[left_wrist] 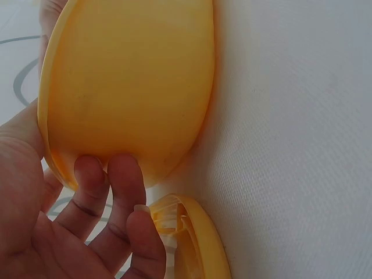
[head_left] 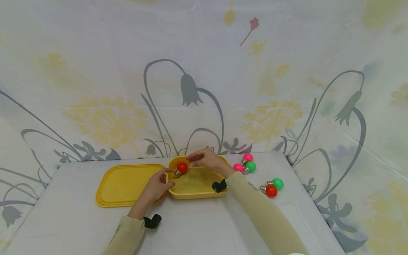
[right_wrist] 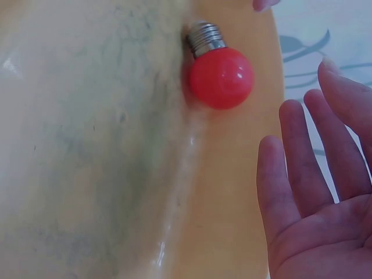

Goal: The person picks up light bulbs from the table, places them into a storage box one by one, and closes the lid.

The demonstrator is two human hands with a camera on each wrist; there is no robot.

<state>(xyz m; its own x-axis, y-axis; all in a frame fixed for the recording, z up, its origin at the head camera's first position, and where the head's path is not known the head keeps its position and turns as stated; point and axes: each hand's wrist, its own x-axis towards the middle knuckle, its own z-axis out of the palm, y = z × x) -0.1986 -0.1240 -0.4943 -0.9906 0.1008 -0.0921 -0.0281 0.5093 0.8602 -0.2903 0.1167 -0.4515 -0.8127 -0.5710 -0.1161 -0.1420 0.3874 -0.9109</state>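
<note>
A yellow plastic box (head_left: 197, 195) stands at the middle of the table. Inside it, against the left end wall, lies a red light bulb (right_wrist: 221, 78) with a silver screw base. My left hand (head_left: 157, 186) grips the box's left end. In the left wrist view, its fingertips (left_wrist: 125, 174) rest against the outer wall, while the thumb and index finger reach over the rim. Above the far side of the box is my right hand (head_left: 207, 159), fingers straight and holding nothing, beside the red bulb.
A yellow lid (head_left: 127, 186) lies left of the box, partly behind the left hand. To the right are pink bulbs (head_left: 248, 157), a green bulb (head_left: 251, 166), another green bulb (head_left: 278, 183) and a second red bulb (head_left: 271, 191). A flowered cloth (head_left: 204, 117) hangs behind the table.
</note>
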